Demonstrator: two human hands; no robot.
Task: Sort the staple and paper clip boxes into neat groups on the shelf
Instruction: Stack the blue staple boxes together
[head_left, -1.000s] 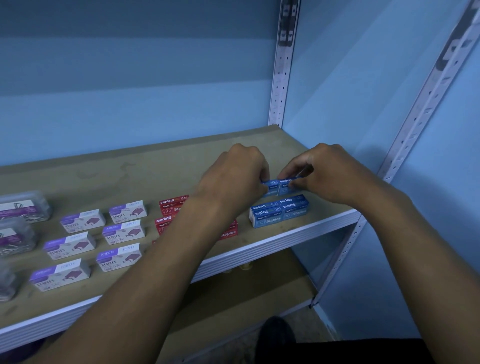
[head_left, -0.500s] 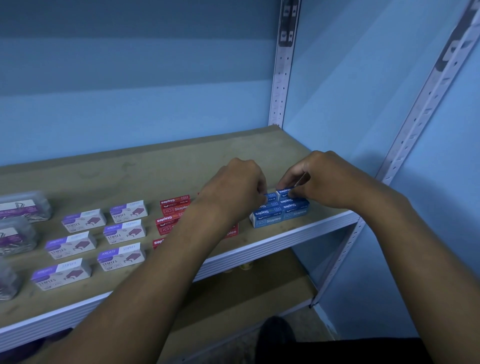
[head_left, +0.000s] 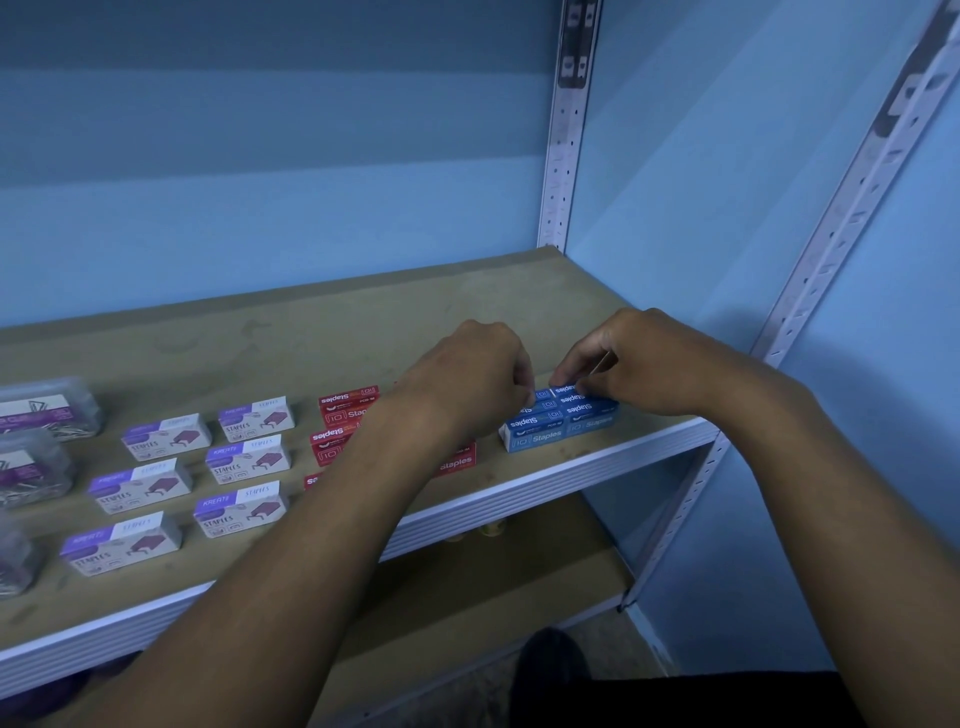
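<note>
At shelf's right end: blue staple boxes (head_left: 563, 422) lie at our two o'clock, long axes running left-right.
Left hand (head_left: 470, 376): we pinch the back left box.
Right hand (head_left: 641, 364): we pinch the back right box; both equally near.

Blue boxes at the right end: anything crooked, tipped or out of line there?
Nothing stands out. The blue boxes sit tight together near the shelf front edge, labels facing the same way. The left hand and right hand are pinching the back two, so their seating is partly hidden.
</note>
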